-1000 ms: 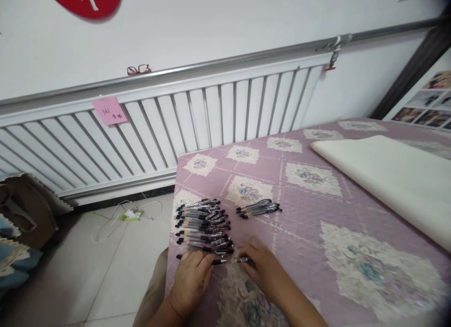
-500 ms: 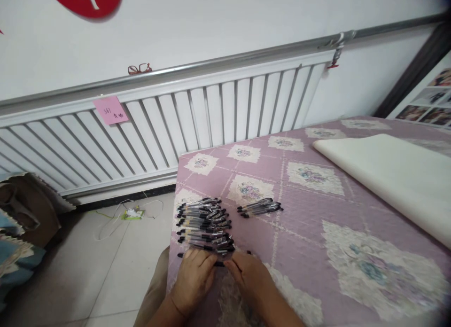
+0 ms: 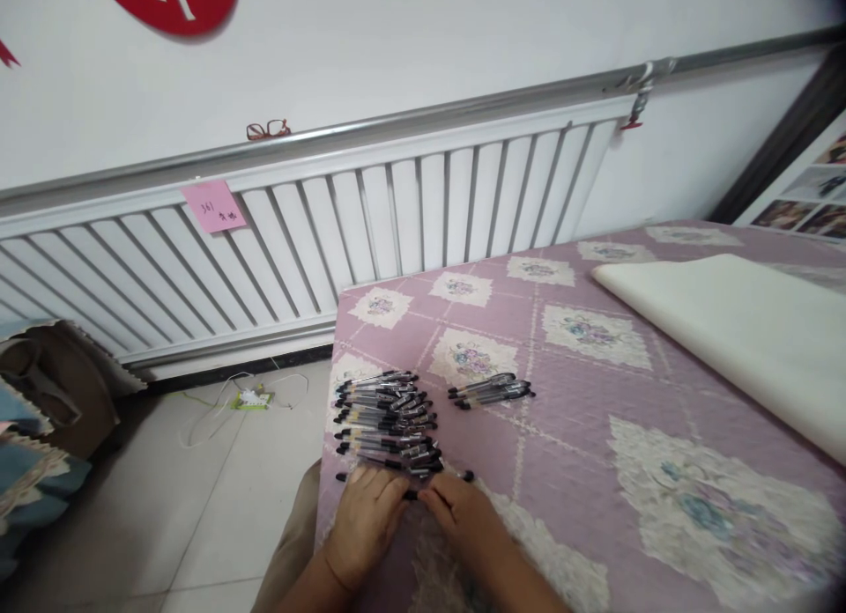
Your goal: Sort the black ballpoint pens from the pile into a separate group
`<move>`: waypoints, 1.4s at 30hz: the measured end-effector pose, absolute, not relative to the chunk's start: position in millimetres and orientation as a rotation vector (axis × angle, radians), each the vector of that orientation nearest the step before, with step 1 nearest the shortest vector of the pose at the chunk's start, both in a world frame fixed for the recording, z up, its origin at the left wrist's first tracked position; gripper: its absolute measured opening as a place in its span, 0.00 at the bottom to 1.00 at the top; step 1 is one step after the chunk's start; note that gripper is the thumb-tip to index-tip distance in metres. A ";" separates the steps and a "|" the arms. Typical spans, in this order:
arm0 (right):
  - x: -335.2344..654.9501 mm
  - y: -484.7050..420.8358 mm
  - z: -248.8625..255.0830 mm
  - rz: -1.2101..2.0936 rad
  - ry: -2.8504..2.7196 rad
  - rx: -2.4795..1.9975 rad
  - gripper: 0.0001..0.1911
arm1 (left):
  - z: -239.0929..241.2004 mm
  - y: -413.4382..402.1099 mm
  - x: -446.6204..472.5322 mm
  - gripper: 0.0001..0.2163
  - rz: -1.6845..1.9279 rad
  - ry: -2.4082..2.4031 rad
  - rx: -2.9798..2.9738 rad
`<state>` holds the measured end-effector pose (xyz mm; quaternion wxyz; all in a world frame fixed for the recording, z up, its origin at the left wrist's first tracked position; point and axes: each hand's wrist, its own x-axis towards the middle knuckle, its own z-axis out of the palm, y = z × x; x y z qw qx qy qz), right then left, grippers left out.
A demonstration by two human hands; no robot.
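Large pen pile (image 3: pixel 387 424) lies on flowered cloth (image 3: pixel 568 437). Black pen (image 3: pixel 411 495) just on near side of pile, mostly hidden by hands. Left hand (image 3: pixel 368 516) near pile's front edge, fingers curled over pen, grasping it. Right hand (image 3: pixel 461 512) near pile's front right corner, thumb and fingers pinching same pen; exact fingertip hold hidden. Small pen bunch (image 3: pixel 490 390) right of pile, apart. White sheet (image 3: pixel 740 340), folded, well right of pile. Radiator (image 3: pixel 456 208) beyond pile.
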<state>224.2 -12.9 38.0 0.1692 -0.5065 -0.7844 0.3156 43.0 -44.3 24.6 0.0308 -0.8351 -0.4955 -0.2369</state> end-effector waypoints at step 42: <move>229.6 -9.4 42.5 1.110 -2.011 -1.351 0.05 | 30.8 -45.0 44.4 0.09 -0.714 -1.650 -2.624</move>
